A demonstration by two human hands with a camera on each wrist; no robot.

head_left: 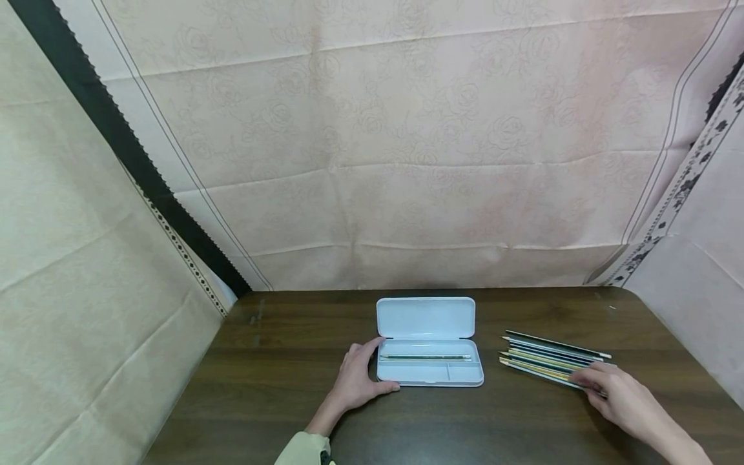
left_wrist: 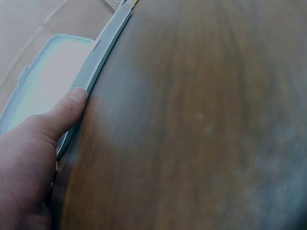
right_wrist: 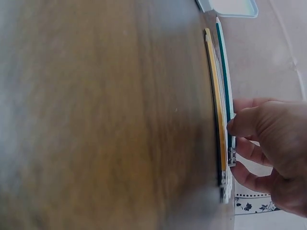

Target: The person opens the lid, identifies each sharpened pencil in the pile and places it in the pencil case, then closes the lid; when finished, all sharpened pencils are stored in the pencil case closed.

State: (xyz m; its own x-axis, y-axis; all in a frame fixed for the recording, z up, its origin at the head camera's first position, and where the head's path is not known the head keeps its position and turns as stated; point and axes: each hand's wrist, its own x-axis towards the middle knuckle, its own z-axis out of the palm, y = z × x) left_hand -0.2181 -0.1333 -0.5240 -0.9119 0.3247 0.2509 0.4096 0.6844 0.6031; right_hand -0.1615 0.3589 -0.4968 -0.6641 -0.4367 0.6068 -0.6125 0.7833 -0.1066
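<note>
A light blue pencil case (head_left: 415,373) lies open on the table, its lid (head_left: 425,318) folded back. One green pencil (head_left: 427,357) rests lengthwise inside it. My left hand (head_left: 356,380) holds the case at its left end, thumb along the front edge and fingers near the back corner. To the right of the case several pencils (head_left: 540,357) lie side by side, tips toward the case. Over their eraser ends, my right hand (head_left: 619,395) pinches a green and white pencil (right_wrist: 223,67) between thumb and fingers. A yellow pencil (right_wrist: 216,96) lies beside that one.
The dark wooden table (head_left: 279,387) carries all of this. Behind it hangs a pale patterned cloth (head_left: 407,161), with more cloth at the left (head_left: 87,290) and right (head_left: 697,258) sides.
</note>
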